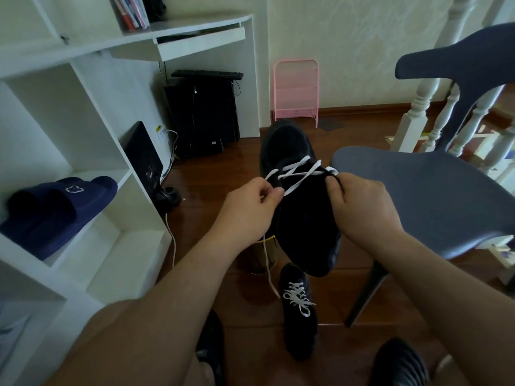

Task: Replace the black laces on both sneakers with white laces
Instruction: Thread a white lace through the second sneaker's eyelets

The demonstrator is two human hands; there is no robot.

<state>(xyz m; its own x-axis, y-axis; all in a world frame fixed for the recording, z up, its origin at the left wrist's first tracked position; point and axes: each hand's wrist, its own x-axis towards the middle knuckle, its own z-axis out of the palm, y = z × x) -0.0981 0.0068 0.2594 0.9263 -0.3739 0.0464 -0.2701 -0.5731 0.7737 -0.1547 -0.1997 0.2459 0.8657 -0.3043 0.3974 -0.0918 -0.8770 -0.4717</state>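
Note:
I hold a black sneaker (301, 218) in the air between my hands, toe pointing away. A white lace (299, 171) crosses its front eyelets a few times. My left hand (250, 210) pinches one part of the white lace at the shoe's left side, and the lace's loose end hangs down below that hand. My right hand (359, 207) grips the shoe's right edge and pinches the lace there. A second black sneaker (299, 313) stands on the floor below, fully laced in white with a tied bow.
A grey-blue chair (434, 201) stands at the right, touching the held shoe's side. White shelves (83, 168) with navy slippers (55, 210) fill the left. A computer tower (203, 115), a pink rack (295, 90) and white banisters (418, 107) stand behind. My feet in black footwear show at the bottom.

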